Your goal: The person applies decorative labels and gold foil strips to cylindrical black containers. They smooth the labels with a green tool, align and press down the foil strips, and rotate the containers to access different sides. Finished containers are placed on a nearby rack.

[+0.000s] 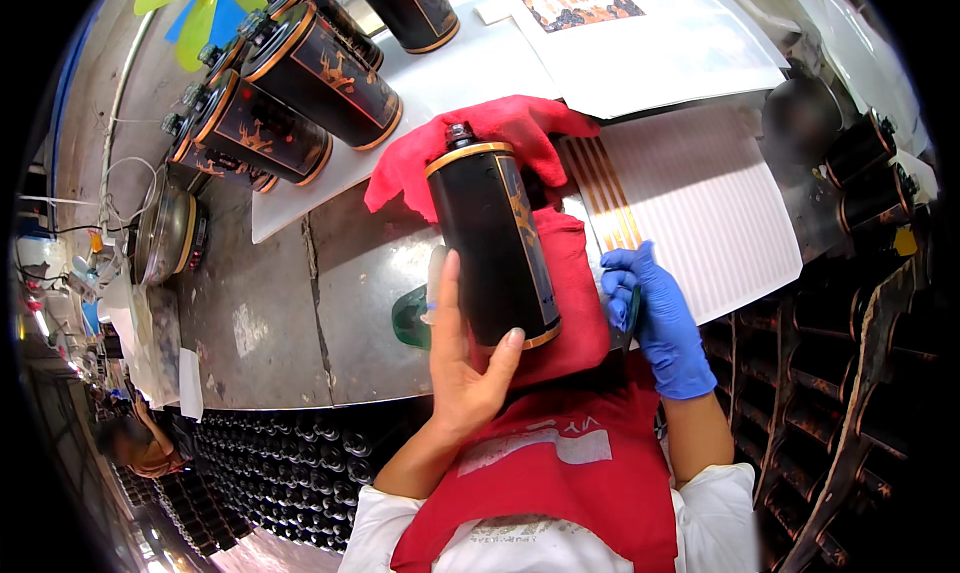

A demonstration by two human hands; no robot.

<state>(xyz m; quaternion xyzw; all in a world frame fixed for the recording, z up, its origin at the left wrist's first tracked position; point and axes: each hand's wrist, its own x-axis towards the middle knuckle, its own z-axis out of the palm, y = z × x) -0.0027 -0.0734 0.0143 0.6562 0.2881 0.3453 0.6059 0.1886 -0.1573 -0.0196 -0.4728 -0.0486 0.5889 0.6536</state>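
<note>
A black bottle with gold bands and a gold picture panel leans on a folded red cloth, its neck pointing away from me. My left hand, bare but for a pale finger cover, holds its near end, fingers along the left side and thumb by the bottom band. To the right of the bottle, my right hand wears a blue glove and is closed around a thin dark green tool, mostly hidden by the fingers. Just beyond that hand, gold strips lie on a white striped sheet.
Several similar bottles stand at the back left on a white board. A green translucent object sits left of my left hand. More bottles are at far right; racks stand below. A person is at far left.
</note>
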